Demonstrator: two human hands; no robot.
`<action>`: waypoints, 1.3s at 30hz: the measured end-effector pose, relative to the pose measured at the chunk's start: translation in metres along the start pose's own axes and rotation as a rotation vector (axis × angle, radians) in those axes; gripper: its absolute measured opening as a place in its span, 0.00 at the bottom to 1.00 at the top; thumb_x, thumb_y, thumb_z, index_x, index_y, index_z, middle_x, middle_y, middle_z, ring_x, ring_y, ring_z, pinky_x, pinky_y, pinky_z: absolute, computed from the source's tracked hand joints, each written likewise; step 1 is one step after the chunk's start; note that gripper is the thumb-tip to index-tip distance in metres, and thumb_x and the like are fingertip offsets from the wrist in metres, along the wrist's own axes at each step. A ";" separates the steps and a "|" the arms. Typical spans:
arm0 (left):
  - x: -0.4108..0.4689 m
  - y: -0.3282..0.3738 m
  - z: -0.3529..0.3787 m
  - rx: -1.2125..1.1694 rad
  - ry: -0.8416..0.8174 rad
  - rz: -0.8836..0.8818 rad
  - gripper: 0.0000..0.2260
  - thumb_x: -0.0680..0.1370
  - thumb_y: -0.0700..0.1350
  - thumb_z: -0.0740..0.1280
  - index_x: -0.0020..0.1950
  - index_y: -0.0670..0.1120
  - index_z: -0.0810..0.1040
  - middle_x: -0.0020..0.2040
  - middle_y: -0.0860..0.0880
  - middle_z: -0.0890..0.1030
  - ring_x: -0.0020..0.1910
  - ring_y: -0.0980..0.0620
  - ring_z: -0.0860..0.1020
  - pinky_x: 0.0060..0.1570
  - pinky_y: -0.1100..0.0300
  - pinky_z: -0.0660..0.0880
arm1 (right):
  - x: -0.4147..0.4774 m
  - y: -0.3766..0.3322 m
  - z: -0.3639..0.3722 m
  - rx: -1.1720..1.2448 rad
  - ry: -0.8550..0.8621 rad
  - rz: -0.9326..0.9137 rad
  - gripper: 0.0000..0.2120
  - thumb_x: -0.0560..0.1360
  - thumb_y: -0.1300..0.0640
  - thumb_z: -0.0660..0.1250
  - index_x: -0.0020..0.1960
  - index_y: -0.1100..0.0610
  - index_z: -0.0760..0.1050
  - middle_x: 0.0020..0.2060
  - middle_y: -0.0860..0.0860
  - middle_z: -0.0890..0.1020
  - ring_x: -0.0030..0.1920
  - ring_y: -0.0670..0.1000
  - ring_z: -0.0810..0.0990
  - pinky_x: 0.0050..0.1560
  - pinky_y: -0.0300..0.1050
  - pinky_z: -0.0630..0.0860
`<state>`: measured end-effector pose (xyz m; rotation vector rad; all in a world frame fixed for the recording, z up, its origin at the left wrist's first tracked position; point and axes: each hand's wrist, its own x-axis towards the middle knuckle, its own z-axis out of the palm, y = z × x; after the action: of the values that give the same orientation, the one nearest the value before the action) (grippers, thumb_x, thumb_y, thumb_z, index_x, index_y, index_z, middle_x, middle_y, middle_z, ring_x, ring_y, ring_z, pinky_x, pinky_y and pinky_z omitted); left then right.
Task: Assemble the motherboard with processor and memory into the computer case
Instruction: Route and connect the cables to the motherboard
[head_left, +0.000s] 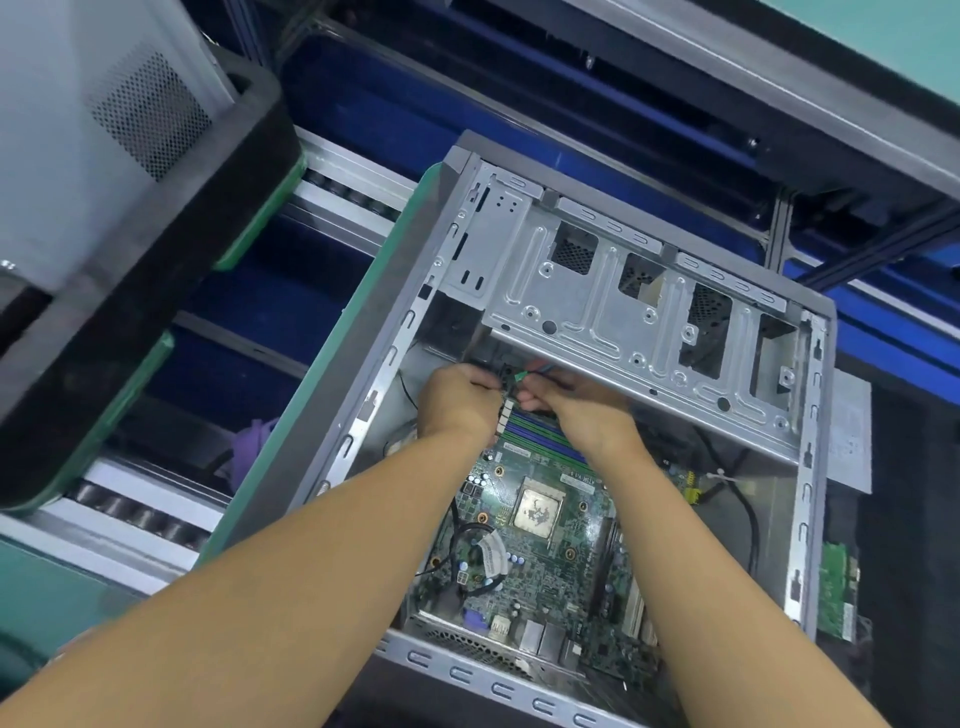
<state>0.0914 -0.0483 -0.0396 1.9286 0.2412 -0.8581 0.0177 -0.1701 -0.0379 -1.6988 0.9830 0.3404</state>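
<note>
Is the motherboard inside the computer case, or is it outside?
Inside. The motherboard lies flat on the floor of the open computer case, within its metal walls.

A roller conveyor (140, 514) with blue panels between its rails carries two pallets. The green-edged pallet (311, 395) bears the open computer case (467, 673). Beside the case lie a grey metal panel (849, 436) and a green circuit board (836, 592). The black pallet (156, 312) holds a white case (78, 130).

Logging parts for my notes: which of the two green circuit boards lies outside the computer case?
The narrow board lying just beyond the case wall, at picture right; the big motherboard sits inside it.
</note>
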 end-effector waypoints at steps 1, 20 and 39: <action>-0.001 0.000 0.000 0.000 0.003 -0.001 0.13 0.75 0.38 0.69 0.34 0.54 0.80 0.37 0.52 0.83 0.33 0.48 0.83 0.32 0.50 0.83 | 0.001 0.001 0.002 -0.025 0.031 -0.020 0.13 0.81 0.44 0.66 0.41 0.45 0.85 0.39 0.41 0.86 0.50 0.47 0.82 0.68 0.52 0.72; -0.003 0.002 -0.002 -0.042 0.004 -0.036 0.13 0.76 0.39 0.69 0.35 0.54 0.80 0.37 0.50 0.83 0.32 0.49 0.82 0.32 0.49 0.83 | -0.007 0.001 0.021 -0.526 0.292 -0.245 0.18 0.81 0.43 0.65 0.62 0.54 0.81 0.37 0.58 0.84 0.37 0.59 0.83 0.41 0.47 0.80; -0.005 0.004 -0.002 -0.068 0.018 -0.062 0.16 0.77 0.37 0.65 0.33 0.54 0.79 0.33 0.51 0.81 0.29 0.48 0.82 0.30 0.48 0.82 | 0.005 0.013 0.028 -0.326 0.379 -0.277 0.10 0.78 0.46 0.70 0.52 0.51 0.85 0.30 0.37 0.76 0.28 0.33 0.76 0.31 0.24 0.68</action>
<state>0.0905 -0.0474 -0.0330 1.8751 0.3380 -0.8624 0.0177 -0.1475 -0.0599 -2.2224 0.9804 -0.0104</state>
